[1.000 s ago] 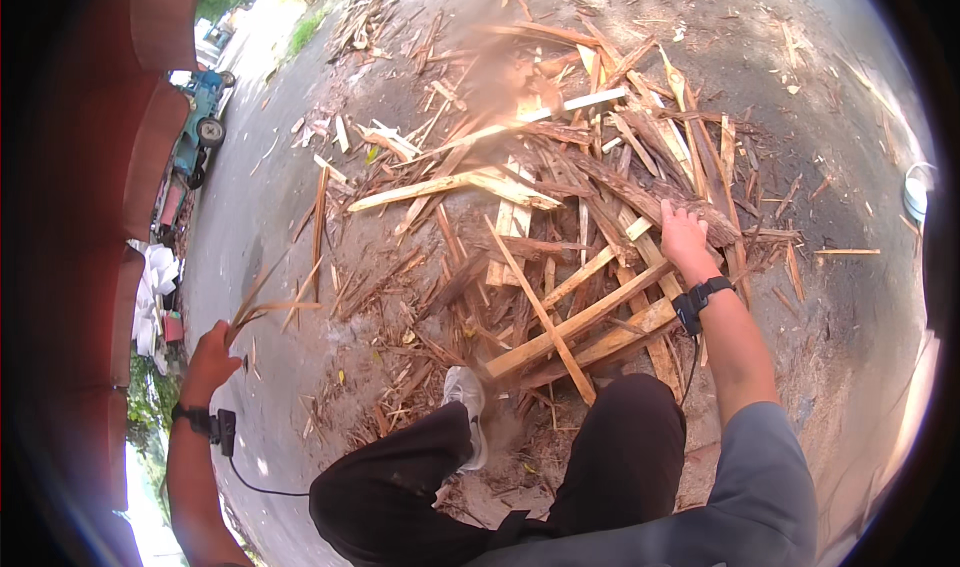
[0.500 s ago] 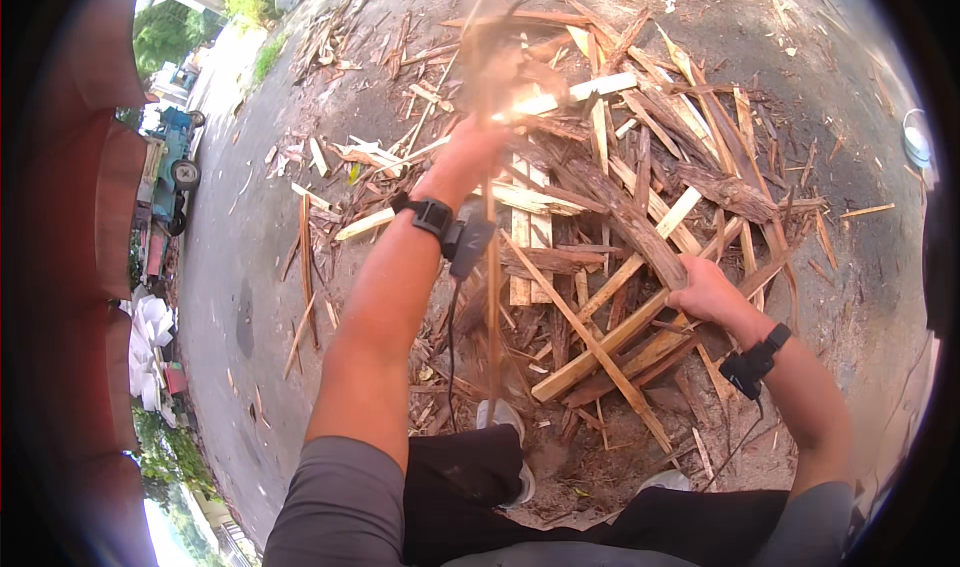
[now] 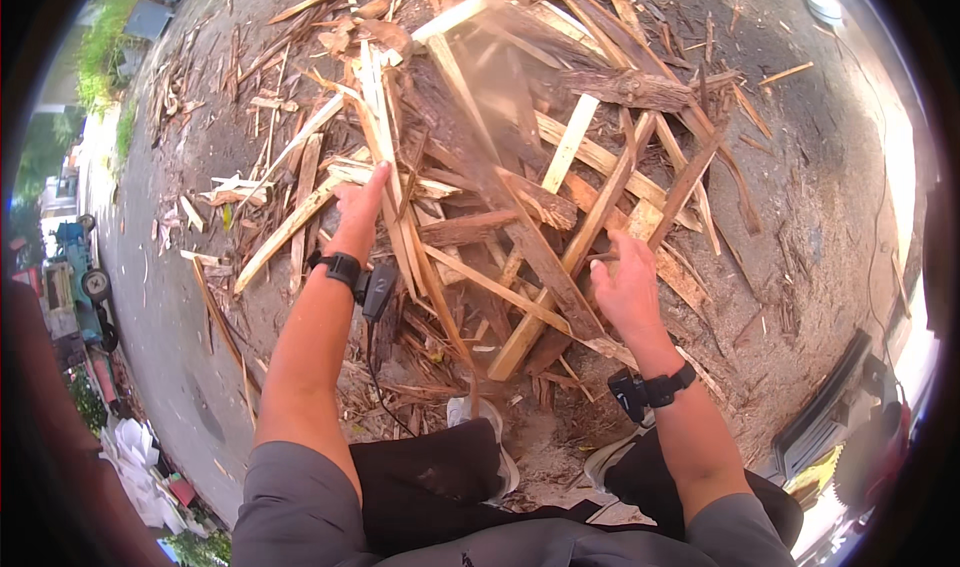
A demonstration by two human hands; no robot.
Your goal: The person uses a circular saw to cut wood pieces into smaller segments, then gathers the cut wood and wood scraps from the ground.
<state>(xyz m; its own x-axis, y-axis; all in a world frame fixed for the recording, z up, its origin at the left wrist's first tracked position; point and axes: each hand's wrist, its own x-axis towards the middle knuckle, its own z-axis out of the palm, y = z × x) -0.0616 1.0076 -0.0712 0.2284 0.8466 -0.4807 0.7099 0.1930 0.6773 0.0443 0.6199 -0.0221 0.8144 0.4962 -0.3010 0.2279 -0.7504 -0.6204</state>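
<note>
My left hand (image 3: 360,207) has its thumb stretched out and apart from its fingers, beside a long split strip of wood (image 3: 383,117) with a pale face. That strip slants down toward my shoes; whether the thumb touches it I cannot tell. My right hand (image 3: 630,277) is open, fingers spread, above the near right of the pile, with nothing in its grasp. Between my hands a long brown piece of bark-covered wood (image 3: 540,252), partly smeared by motion, lies slantwise over paler sticks. A squared pale stick (image 3: 520,339) lies beneath it.
Split wood and bark cover the ground ahead, including a thick rough piece (image 3: 635,89) at the far right. My shoes (image 3: 485,417) stand at the pile's near edge. A white round container (image 3: 822,2) is at the far right; a small blue-green vehicle (image 3: 80,277) stands at the left.
My right hand has let go of the bark-covered piece and opened. My left hand has moved left and nearer, beside the long strip. The view has shifted, so the pile sits farther left.
</note>
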